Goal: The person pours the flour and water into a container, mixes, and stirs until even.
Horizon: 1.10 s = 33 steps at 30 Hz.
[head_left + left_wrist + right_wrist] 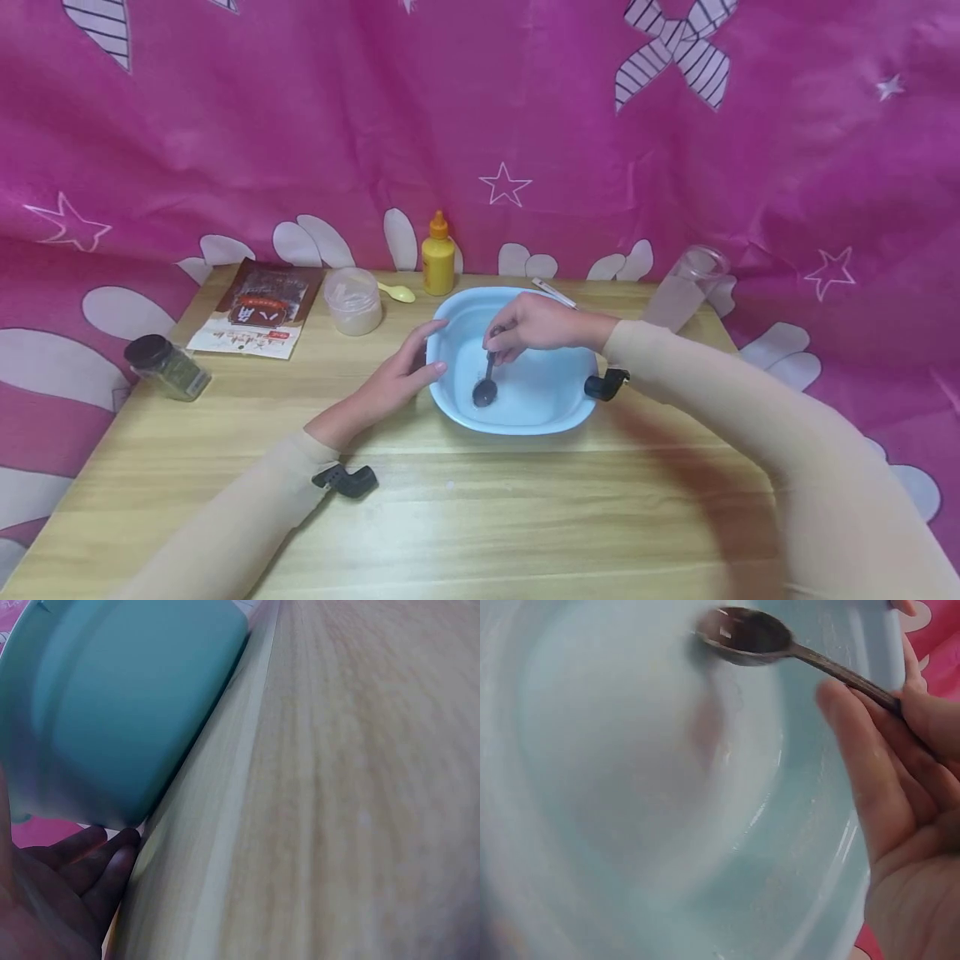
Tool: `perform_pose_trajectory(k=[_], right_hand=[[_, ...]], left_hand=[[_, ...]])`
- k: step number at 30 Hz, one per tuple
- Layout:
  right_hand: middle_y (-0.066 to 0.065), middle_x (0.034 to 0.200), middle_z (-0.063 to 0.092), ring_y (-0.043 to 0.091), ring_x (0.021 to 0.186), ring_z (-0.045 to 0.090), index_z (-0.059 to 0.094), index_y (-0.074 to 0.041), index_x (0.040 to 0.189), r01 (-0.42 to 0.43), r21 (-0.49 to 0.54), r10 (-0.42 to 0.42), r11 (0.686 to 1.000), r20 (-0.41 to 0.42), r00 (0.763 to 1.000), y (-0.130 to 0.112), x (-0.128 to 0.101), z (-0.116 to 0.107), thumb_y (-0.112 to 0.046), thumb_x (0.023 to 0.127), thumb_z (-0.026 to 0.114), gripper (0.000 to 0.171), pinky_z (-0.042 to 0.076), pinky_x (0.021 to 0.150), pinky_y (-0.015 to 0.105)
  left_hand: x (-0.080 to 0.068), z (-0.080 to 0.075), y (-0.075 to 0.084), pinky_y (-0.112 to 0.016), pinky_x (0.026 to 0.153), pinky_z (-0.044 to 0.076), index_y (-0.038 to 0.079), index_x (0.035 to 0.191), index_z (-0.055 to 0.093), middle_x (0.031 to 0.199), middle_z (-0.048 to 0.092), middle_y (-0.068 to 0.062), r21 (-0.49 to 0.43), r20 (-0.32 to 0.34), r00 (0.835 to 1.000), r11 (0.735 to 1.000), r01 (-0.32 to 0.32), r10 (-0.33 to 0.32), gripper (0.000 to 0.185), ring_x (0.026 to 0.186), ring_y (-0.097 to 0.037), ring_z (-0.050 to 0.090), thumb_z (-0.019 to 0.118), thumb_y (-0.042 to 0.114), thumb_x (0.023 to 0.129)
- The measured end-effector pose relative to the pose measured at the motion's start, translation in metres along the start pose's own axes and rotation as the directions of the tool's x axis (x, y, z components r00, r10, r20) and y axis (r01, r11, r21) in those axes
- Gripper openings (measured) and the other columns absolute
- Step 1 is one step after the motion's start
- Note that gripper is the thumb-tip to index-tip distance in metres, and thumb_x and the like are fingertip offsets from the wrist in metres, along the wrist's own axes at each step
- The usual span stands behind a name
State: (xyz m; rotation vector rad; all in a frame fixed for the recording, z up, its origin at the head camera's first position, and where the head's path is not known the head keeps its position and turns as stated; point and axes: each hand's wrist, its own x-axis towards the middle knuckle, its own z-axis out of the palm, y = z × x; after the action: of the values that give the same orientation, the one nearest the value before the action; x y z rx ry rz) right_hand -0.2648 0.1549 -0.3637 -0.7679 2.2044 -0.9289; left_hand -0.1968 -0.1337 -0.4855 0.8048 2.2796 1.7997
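Observation:
A light blue plastic basin (517,417) stands on the table, with cloudy-looking liquid inside it in the right wrist view. My right hand (536,323) pinches the handle of a dark metal spoon (754,636) over the basin. The spoon's bowl (484,392) is low inside the basin, toward its left side. At the basin's left rim, my left hand (397,375) rests with fingers extended. In the left wrist view its fingers (75,862) lie against or close to the basin's outer wall (135,697).
Behind the basin stand a yellow squeeze bottle (438,260), a clear tub (352,312) and a yellow spoon (399,292). Left are a brown-and-white packet (258,308) and a black-lidded jar (168,367). A clear pitcher (682,292) and a white stick (553,292) sit right.

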Motion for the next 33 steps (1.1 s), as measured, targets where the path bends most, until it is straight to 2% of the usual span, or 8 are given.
perform_pose_trajectory(k=[3, 11, 16, 20, 22, 25, 27, 33], right_hand=[[0.005, 0.102, 0.084, 0.034, 0.104, 0.082, 0.083, -0.003, 0.12, 0.015, -0.012, -0.016, 1.0, -0.081, 0.997, 0.003, 0.001, 0.0, -0.015, 0.107, 0.077, 0.019, 0.069, 0.091, 0.04], [0.0, 0.099, 0.083, 0.019, 0.094, 0.079, 0.085, -0.007, 0.125, -0.02, -0.26, -0.058, 0.965, -0.29, 0.955, 0.003, -0.001, -0.004, -0.017, 0.108, 0.076, 0.022, 0.065, 0.082, 0.035], [0.0, 0.093, 0.08, 0.018, 0.081, 0.069, 0.087, -0.006, 0.118, -0.061, -0.413, -0.089, 0.909, -0.335, 0.938, 0.001, -0.008, -0.01, -0.013, 0.107, 0.076, 0.018, 0.059, 0.071, 0.032], [0.0, 0.077, 0.072, 0.017, 0.068, 0.063, 0.087, -0.006, 0.107, -0.101, -0.495, -0.057, 0.863, -0.295, 0.954, -0.002, -0.011, -0.014, -0.012, 0.106, 0.073, 0.015, 0.057, 0.066, 0.035], [-0.002, 0.071, 0.071, 0.014, 0.065, 0.067, 0.086, -0.005, 0.106, -0.111, -0.495, -0.016, 0.862, -0.245, 0.969, -0.004, -0.011, -0.015, -0.013, 0.106, 0.072, 0.016, 0.06, 0.075, 0.039], [-0.003, 0.071, 0.075, 0.01, 0.067, 0.075, 0.086, -0.005, 0.11, -0.133, -0.45, 0.053, 0.883, -0.185, 0.981, -0.005, -0.01, -0.015, -0.015, 0.107, 0.072, 0.017, 0.055, 0.109, 0.046], [-0.002, 0.076, 0.077, 0.011, 0.07, 0.078, 0.085, -0.003, 0.113, -0.159, -0.404, 0.092, 0.901, -0.182, 0.979, -0.005, -0.008, -0.015, -0.015, 0.108, 0.072, 0.018, 0.053, 0.115, 0.046], [0.004, 0.084, 0.078, 0.016, 0.076, 0.076, 0.084, 0.0, 0.115, -0.199, -0.329, 0.083, 0.923, -0.333, 0.939, -0.006, -0.005, -0.013, -0.013, 0.109, 0.072, 0.019, 0.064, 0.074, 0.033]], left_hand=[[0.0, 0.001, 0.002, -0.061, 0.123, 0.045, 0.02, 0.174, 0.03, 0.173, 0.038, -0.028, 0.007, -0.003, 1.0, 1.0, 0.009, -0.009, 0.069, 0.155, -0.048, 0.046, 0.063, 0.017, 0.114], [-0.003, 0.001, 0.001, -0.062, 0.124, 0.043, 0.02, 0.174, 0.03, 0.176, 0.034, -0.027, 0.024, -0.017, 1.0, 1.0, 0.012, -0.011, 0.068, 0.157, -0.049, 0.043, 0.062, 0.019, 0.114], [-0.001, 0.002, -0.001, -0.062, 0.123, 0.043, 0.021, 0.174, 0.031, 0.178, 0.032, -0.025, 0.031, -0.021, 1.0, 0.999, 0.014, -0.013, 0.068, 0.158, -0.049, 0.041, 0.062, 0.02, 0.114], [0.0, 0.002, -0.001, -0.062, 0.124, 0.042, 0.021, 0.174, 0.031, 0.179, 0.03, -0.023, 0.035, -0.019, 1.0, 0.999, 0.015, -0.015, 0.068, 0.159, -0.049, 0.04, 0.062, 0.02, 0.114], [0.0, 0.002, -0.001, -0.062, 0.124, 0.042, 0.021, 0.174, 0.031, 0.179, 0.029, -0.023, 0.034, -0.019, 1.0, 0.999, 0.014, -0.014, 0.068, 0.159, -0.049, 0.04, 0.062, 0.02, 0.114], [-0.001, 0.002, -0.001, -0.062, 0.124, 0.042, 0.021, 0.175, 0.031, 0.18, 0.028, -0.022, 0.035, -0.018, 1.0, 0.999, 0.016, -0.015, 0.068, 0.159, -0.049, 0.04, 0.062, 0.02, 0.114], [-0.001, 0.001, -0.002, -0.062, 0.124, 0.042, 0.021, 0.175, 0.03, 0.18, 0.029, -0.022, 0.036, -0.018, 1.0, 0.999, 0.016, -0.015, 0.068, 0.159, -0.049, 0.04, 0.062, 0.019, 0.114], [-0.001, 0.001, -0.002, -0.063, 0.124, 0.042, 0.022, 0.174, 0.031, 0.179, 0.031, -0.024, 0.033, -0.019, 1.0, 0.999, 0.013, -0.012, 0.068, 0.158, -0.049, 0.041, 0.062, 0.019, 0.114]])
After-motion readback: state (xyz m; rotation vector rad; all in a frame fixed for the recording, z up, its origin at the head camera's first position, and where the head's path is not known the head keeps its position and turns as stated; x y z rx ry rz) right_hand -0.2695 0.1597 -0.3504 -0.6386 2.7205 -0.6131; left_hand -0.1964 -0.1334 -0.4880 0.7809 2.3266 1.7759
